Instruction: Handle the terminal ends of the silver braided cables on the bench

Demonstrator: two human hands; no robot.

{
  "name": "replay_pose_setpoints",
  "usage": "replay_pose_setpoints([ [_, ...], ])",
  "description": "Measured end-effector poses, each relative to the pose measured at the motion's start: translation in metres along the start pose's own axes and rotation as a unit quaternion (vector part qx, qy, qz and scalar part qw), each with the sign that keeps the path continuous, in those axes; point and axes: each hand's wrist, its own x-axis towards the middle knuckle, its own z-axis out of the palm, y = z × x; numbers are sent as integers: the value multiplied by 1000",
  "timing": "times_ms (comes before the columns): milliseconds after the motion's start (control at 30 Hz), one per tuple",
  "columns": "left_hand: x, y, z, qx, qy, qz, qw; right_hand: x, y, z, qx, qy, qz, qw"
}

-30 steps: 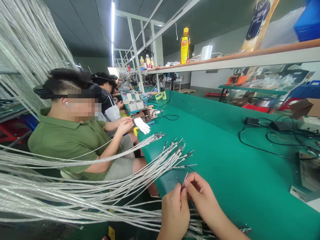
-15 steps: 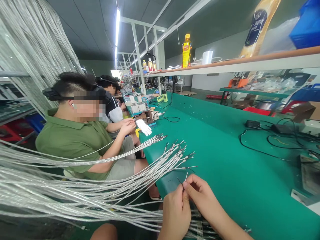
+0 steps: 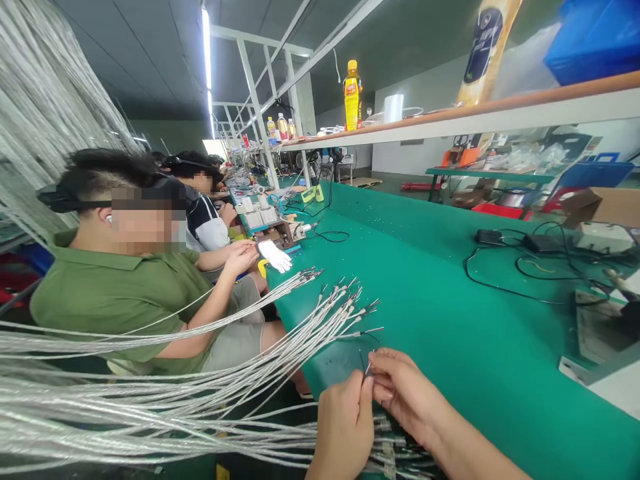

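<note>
My left hand (image 3: 345,417) is closed with thumb and forefinger pinched round the end of a cable. A thin white wire (image 3: 369,368) and a dark one rise from that grip. My right hand (image 3: 407,387) pinches the white wire near its tip, its other fingers curled beneath. The cable's body is hidden by my left hand. Left of my hands, a fan of white braided cables (image 3: 310,333) reaches over the table edge, with stripped dark and light wire ends lying on the green table (image 3: 440,333). More cable ends (image 3: 395,443) lie below and behind my hands.
A co-worker in a green shirt (image 3: 115,287) sits at left, hands together. A white glove (image 3: 275,257) and a metal fixture (image 3: 280,230) stand farther along the table. Black cords with adapters (image 3: 543,243) lie at right. A shelf (image 3: 425,123) with a yellow bottle (image 3: 353,97) runs above.
The view has turned slightly right, so the scene sits farther left. My right fingers have shifted on the white wire, and the hand has rolled to show its curled lower fingers.
</note>
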Motion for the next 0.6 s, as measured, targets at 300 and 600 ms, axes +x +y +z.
replay_pose_setpoints([
  [300, 3, 4, -3, 6, -13, -2, 1000, 2, -5, -4, -33, 51, -84, 995],
  [600, 3, 1, 0, 23, -15, 2, 1000, 10, -1, -7, 59, 13, -2, 998],
])
